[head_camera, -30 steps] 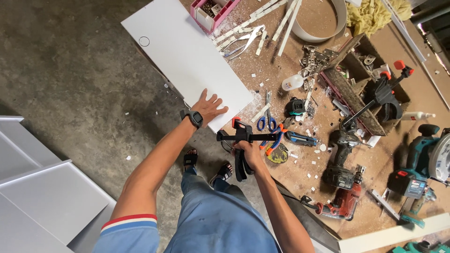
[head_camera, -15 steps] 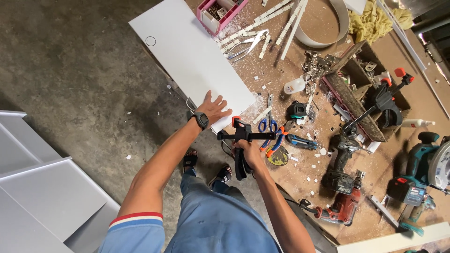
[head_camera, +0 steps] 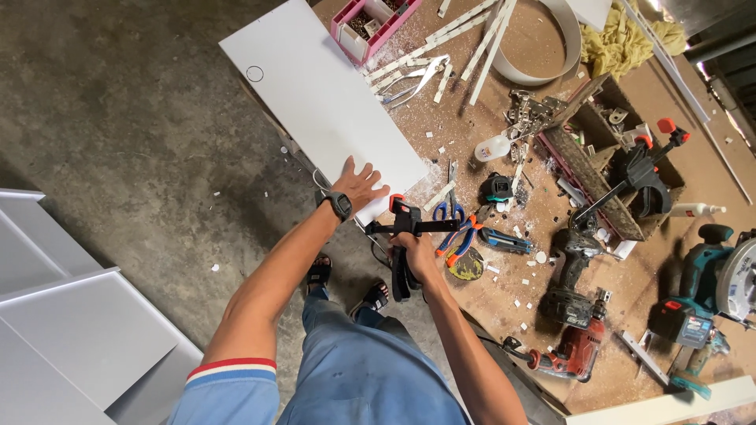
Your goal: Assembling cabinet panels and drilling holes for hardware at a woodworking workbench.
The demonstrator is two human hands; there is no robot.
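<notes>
Little has shifted since a moment ago: left hand (head_camera: 361, 182) still pressing flat on the near end of the white panel (head_camera: 323, 98), fingers spread wide, nothing gripped. Right hand (head_camera: 415, 253) stays wrapped tight round the handle of the black bar clamp (head_camera: 407, 236), which sits at the bench edge just beside the panel's corner. Up top, a pink tray (head_camera: 340, 30) touching the panel's far side holds small hardware, too small to make out.

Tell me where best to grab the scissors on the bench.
Probably by the blue handle loops of the scissors, coming from above: they lie flat on the bench, loops open and uncovered, just past the clamp in the right hand.
</notes>
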